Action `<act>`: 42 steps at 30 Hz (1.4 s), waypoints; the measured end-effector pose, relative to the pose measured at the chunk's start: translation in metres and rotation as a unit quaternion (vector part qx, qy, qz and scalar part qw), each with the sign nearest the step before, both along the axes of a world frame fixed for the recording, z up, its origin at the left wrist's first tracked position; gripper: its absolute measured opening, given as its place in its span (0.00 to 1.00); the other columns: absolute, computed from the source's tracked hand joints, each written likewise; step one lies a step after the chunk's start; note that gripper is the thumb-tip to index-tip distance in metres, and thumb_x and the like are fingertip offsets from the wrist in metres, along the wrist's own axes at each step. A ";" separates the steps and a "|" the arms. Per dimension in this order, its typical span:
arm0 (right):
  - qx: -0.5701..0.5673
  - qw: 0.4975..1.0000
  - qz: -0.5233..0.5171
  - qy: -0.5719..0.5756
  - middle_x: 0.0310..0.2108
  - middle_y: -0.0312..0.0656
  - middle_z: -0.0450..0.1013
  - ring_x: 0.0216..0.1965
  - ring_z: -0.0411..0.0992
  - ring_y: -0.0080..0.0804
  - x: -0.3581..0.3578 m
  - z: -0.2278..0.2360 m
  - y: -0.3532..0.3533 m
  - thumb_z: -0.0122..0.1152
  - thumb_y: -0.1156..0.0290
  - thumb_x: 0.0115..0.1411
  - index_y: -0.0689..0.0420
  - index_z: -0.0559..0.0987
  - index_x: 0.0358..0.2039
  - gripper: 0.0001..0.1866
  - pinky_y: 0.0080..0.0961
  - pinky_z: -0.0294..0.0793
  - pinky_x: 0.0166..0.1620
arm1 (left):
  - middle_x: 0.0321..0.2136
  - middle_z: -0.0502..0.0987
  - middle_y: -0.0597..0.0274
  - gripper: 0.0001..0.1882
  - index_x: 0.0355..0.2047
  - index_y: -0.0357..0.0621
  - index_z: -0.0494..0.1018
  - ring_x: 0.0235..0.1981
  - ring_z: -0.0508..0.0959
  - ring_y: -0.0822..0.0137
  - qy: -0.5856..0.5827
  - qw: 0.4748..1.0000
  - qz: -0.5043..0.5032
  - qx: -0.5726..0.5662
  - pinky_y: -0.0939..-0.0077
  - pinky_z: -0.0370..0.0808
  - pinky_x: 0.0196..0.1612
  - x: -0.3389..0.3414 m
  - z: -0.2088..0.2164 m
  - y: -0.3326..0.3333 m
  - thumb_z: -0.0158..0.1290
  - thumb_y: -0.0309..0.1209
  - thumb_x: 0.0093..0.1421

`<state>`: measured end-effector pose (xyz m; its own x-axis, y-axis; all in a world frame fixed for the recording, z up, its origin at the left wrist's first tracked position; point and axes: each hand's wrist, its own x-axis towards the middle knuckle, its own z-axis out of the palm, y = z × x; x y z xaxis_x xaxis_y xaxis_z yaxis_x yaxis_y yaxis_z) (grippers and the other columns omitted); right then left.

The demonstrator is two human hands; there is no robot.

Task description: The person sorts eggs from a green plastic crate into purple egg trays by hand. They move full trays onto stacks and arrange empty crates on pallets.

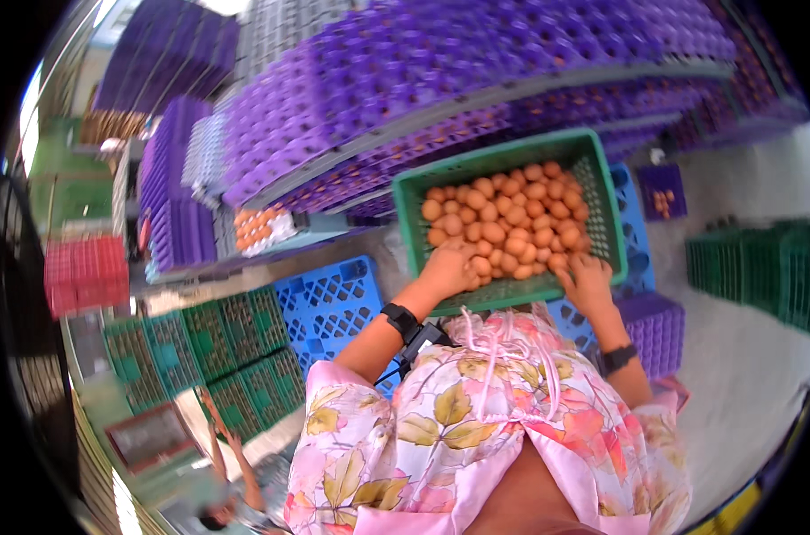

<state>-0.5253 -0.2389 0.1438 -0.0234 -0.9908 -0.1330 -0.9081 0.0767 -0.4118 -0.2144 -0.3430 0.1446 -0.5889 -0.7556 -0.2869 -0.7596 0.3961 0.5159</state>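
A green plastic crate [505, 305] in front of me holds a heap of brown eggs [514, 214]. Both hands are inside its near side. My left hand [451, 270] is at the near left corner, its fingers curled round eggs at the edge of the heap. At the near right, my right hand [587, 280] dips in with bent fingers closed about eggs. Its fingertips are partly hidden, and I cannot tell how many eggs either hand grips.
Tall stacks of purple egg trays [351, 98] stand beyond the crate. Blue pallets [329, 299] lie below at the left. Green crates [235, 348] and a red crate [87, 275] stand farther left, and more green crates [754, 267] at the right. Another person's arm [231, 437] shows lower left.
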 end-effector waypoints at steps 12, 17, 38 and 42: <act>-0.163 0.976 0.055 0.135 0.25 0.41 0.75 0.31 0.71 0.43 0.024 -0.018 0.009 0.52 0.60 0.59 0.55 0.80 0.24 0.14 0.40 0.66 0.36 | 0.62 0.63 0.54 0.18 0.44 0.49 0.79 0.70 0.46 0.44 -0.065 0.980 0.004 -0.189 0.35 0.48 0.65 0.080 -0.002 0.078 0.50 0.45 0.62; -0.188 0.973 0.028 0.128 0.22 0.43 0.75 0.29 0.72 0.43 0.028 -0.004 0.011 0.53 0.60 0.59 0.55 0.79 0.20 0.16 0.43 0.66 0.35 | 0.63 0.63 0.57 0.18 0.43 0.52 0.80 0.70 0.46 0.44 -0.032 0.983 -0.019 -0.182 0.34 0.49 0.64 0.078 -0.018 0.064 0.51 0.48 0.61; -0.322 0.941 -0.105 -0.003 0.42 0.52 0.72 0.46 0.71 0.52 -0.156 0.142 -0.134 0.54 0.80 0.52 0.59 0.77 0.43 0.16 0.39 0.72 0.50 | 0.67 0.55 0.53 0.30 0.53 0.59 0.75 0.68 0.27 0.27 -0.128 0.971 -0.199 -0.022 0.30 0.44 0.64 0.091 -0.003 0.040 0.51 0.60 0.56; -0.325 0.930 -0.102 0.139 0.47 0.48 0.71 0.51 0.69 0.51 -0.240 0.172 -0.216 0.54 0.81 0.51 0.54 0.76 0.49 0.22 0.41 0.72 0.52 | 0.68 0.54 0.57 0.31 0.54 0.61 0.74 0.68 0.28 0.29 -0.154 0.974 -0.166 -0.008 0.30 0.44 0.65 0.081 0.012 0.041 0.55 0.59 0.55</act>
<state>-0.7653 -0.4546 0.3158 -0.1633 -0.8311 0.5316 -0.9802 0.0758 -0.1827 -0.1337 -0.3021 0.1570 -0.6897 -0.5438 -0.4781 -0.7058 0.6522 0.2764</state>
